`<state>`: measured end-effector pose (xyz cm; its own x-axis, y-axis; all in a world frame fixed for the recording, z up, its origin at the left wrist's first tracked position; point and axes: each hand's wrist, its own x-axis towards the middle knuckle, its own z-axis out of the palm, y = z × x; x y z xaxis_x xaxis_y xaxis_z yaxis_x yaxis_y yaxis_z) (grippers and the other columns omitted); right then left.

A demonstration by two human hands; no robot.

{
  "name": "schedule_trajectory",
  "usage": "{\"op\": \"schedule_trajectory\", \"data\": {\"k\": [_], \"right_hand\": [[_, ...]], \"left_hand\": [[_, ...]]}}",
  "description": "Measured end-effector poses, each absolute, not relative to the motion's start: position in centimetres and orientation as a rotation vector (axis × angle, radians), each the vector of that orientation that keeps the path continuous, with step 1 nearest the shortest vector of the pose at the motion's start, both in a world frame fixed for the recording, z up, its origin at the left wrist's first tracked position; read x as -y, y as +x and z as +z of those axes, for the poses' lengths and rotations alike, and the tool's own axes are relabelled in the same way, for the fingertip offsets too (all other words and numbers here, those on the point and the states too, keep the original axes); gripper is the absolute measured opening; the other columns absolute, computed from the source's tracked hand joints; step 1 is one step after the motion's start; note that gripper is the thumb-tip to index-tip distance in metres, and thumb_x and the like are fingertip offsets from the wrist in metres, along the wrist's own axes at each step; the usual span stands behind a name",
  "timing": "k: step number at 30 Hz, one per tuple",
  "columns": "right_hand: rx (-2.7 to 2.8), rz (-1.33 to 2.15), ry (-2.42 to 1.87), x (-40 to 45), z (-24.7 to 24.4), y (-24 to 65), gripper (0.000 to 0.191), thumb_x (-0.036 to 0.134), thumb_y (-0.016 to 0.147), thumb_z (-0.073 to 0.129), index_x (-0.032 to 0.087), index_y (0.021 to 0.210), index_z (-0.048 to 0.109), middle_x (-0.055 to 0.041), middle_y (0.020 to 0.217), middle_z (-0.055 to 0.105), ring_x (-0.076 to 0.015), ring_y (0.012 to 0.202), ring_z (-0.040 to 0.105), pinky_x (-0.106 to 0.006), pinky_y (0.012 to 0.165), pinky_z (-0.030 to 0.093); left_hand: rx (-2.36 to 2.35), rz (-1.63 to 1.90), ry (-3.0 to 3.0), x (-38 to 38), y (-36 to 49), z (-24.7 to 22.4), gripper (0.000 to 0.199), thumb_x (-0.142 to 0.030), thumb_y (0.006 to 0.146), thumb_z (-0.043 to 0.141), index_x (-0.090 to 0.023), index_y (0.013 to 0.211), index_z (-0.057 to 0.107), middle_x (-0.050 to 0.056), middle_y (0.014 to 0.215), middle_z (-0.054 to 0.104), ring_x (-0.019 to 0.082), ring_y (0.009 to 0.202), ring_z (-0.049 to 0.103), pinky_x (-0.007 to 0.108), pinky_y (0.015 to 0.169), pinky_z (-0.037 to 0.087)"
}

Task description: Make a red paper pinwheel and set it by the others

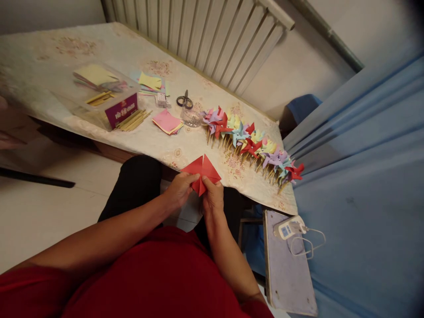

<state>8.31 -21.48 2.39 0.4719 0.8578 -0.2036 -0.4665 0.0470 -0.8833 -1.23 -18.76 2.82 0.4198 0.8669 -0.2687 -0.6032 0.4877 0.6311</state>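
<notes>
Both hands hold a square of red paper above my lap at the table's front edge. Slits run in from its corners toward the middle. My left hand pinches the left side between thumb and fingers. On the right side, my right hand presses its thumb near the paper's centre, with the fingers underneath. Beyond the paper, paper pinwheels in several colours lie in a row on their sticks. A stack of pink and other coloured paper rests nearer the left.
The flowered tablecloth covers the table. On it are scissors, a clear dish of pins, a small white box, slit paper sheets, wooden sticks and a clear plastic box. A stool holds a white device with a cable.
</notes>
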Motion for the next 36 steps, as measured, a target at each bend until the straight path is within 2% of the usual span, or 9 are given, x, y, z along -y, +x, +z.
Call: {"op": "schedule_trajectory", "data": {"k": [4, 14, 23, 29, 36], "right_hand": [[0.42, 1.06, -1.089, 21.44, 2.23, 8.24, 0.034, 0.023, 0.06, 0.08, 0.015, 0.092, 0.072, -0.0019, 0.085, 0.077, -0.0163, 0.075, 0.069, -0.033, 0.081, 0.057], [0.435, 1.063, -1.086, 21.55, 2.22, 8.18, 0.035, 0.026, 0.062, 0.079, 0.015, 0.095, 0.072, -0.0023, 0.088, 0.077, -0.0155, 0.077, 0.07, -0.031, 0.082, 0.057], [0.471, 1.027, -1.135, 21.47, 2.14, 7.94, 0.036, 0.03, 0.064, 0.077, 0.016, 0.096, 0.071, -0.0029, 0.089, 0.076, -0.017, 0.08, 0.07, -0.033, 0.082, 0.057], [0.468, 1.021, -1.133, 21.57, 2.17, 7.82, 0.033, 0.027, 0.064, 0.078, 0.016, 0.095, 0.071, -0.0022, 0.087, 0.076, -0.0164, 0.078, 0.069, -0.031, 0.08, 0.057], [0.449, 1.004, -1.185, 21.63, 2.25, 7.74, 0.031, 0.027, 0.065, 0.075, 0.016, 0.093, 0.071, 0.0006, 0.082, 0.075, -0.0147, 0.073, 0.067, -0.029, 0.075, 0.056]], "left_hand": [[-0.631, 0.957, 0.473, 18.78, -1.23, 2.83, 0.009, -0.018, 0.069, 0.075, -0.013, 0.075, 0.073, 0.003, 0.071, 0.069, 0.014, 0.07, 0.063, 0.026, 0.072, 0.051], [-0.62, 0.955, 0.528, 18.84, -1.21, 2.7, 0.007, -0.021, 0.072, 0.073, -0.014, 0.075, 0.073, 0.001, 0.064, 0.065, 0.015, 0.073, 0.064, 0.025, 0.073, 0.051], [-0.657, 0.968, 0.535, 18.99, -1.18, 3.32, 0.008, -0.02, 0.073, 0.071, -0.014, 0.078, 0.074, 0.003, 0.07, 0.069, 0.015, 0.071, 0.064, 0.026, 0.071, 0.05], [-0.673, 0.975, 0.519, 19.1, -1.26, 3.24, 0.01, -0.02, 0.072, 0.072, -0.013, 0.079, 0.075, 0.005, 0.077, 0.073, 0.015, 0.07, 0.065, 0.026, 0.072, 0.05], [-0.697, 0.941, 0.557, 19.18, -1.31, 3.0, 0.009, -0.023, 0.071, 0.074, -0.014, 0.074, 0.073, 0.004, 0.071, 0.071, 0.015, 0.068, 0.064, 0.026, 0.068, 0.049]]}}
